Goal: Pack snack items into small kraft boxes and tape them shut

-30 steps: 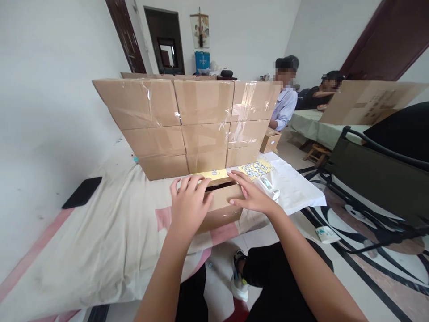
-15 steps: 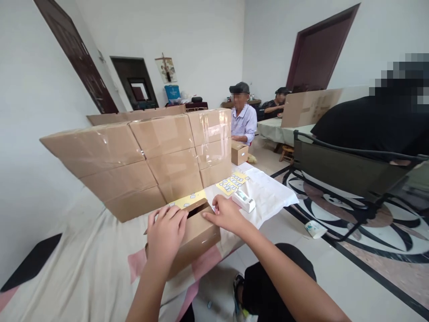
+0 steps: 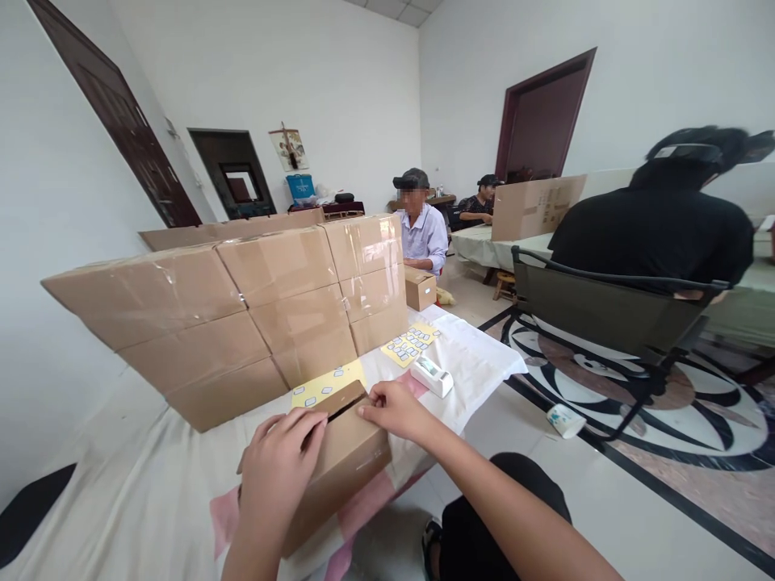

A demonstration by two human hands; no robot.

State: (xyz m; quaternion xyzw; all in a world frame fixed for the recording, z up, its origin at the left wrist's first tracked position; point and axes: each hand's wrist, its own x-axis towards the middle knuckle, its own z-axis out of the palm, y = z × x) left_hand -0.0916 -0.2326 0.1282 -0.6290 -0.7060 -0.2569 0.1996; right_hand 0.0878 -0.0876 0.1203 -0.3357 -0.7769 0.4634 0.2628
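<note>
Apparently for steadiness, the carton [image 3: 348, 474] at lower centre is braced at both ends of its top slit [image 3: 346, 408]. The left hand [image 3: 282, 452] is laid half-open over the flaps [image 3: 342, 440]; the right hand [image 3: 393, 410] is nearly pinched, whether on cardboard cannot be told.

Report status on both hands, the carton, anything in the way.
Left fingers on top of carton; right fingers near right end. Carton: narrow dark gap between top flaps. Nearby: taped carton stack behind, white object beyond right fingers.
</note>
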